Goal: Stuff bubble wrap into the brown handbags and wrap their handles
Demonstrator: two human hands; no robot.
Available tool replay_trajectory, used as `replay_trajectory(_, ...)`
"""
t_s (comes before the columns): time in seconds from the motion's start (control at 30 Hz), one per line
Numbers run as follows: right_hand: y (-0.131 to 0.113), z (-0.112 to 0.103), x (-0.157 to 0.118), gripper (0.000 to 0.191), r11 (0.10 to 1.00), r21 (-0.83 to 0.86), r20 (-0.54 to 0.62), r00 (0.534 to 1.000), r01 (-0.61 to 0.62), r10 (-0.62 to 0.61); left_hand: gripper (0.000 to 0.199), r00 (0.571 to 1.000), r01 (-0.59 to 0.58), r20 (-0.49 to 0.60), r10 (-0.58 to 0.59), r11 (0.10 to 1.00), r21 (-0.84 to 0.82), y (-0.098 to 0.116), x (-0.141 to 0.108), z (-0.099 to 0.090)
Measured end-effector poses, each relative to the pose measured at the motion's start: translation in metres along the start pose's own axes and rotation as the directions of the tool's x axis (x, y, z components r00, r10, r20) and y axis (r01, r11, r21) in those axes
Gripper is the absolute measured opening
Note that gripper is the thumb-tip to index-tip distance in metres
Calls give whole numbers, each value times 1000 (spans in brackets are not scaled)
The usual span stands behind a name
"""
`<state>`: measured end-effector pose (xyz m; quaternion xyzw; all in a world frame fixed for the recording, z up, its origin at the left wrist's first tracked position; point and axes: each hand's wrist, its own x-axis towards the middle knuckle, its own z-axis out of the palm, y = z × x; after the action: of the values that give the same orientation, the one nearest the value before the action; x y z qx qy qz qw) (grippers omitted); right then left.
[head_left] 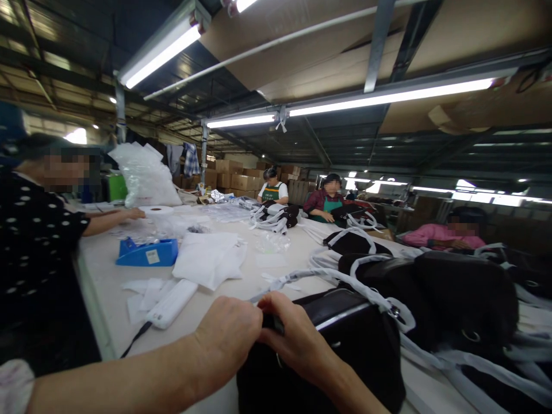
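A black handbag (362, 345) stands on the near side of the table, its pale metal zip (342, 316) running across the top. My left hand (230, 333) is closed in a fist at the bag's left top corner. My right hand (297, 330) pinches the same corner from the other side, thumb and fingers around a short dark piece (271, 323), apparently the bag's end tab. What lies inside my left fist is hidden. Behind my hands a handle wrapped in white material (336, 276) arches over the bag.
More black bags (466, 287) with wrapped handles crowd the right. On the left lie a blue tape dispenser (146, 253), a white power strip (172, 305) with a cord, and white sheets (209, 259). Several people work around the white table (103, 287), one close at left.
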<state>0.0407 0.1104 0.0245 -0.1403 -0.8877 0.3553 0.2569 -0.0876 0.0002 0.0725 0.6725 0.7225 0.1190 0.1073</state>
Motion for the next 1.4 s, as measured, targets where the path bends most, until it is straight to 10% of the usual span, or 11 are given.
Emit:
replay_trajectory(0.23,0,-11,-4,47,991,91,45,994,98,-103,19,998,-66,5,67,962,265,8,-5,-15)
replay_trajectory(0.47,7,0,-7,32,977,48,-30,978,207,-206,11,991,61,132,-31,972,-227,-8,12,-16)
replay_trajectory(0.73,10,8,-13,36,950,-72,9,953,304,-304,4,849,339,522,-84,844,-416,-18,32,-23)
replay_trajectory(1.03,21,29,-14,13,886,-121,-193,865,448,-464,8,772,389,635,-34,815,-429,-32,48,-19)
replay_trajectory(1.4,8,23,-7,16,923,320,-200,968,213,-154,18,928,273,363,-85,816,-509,-30,28,-7)
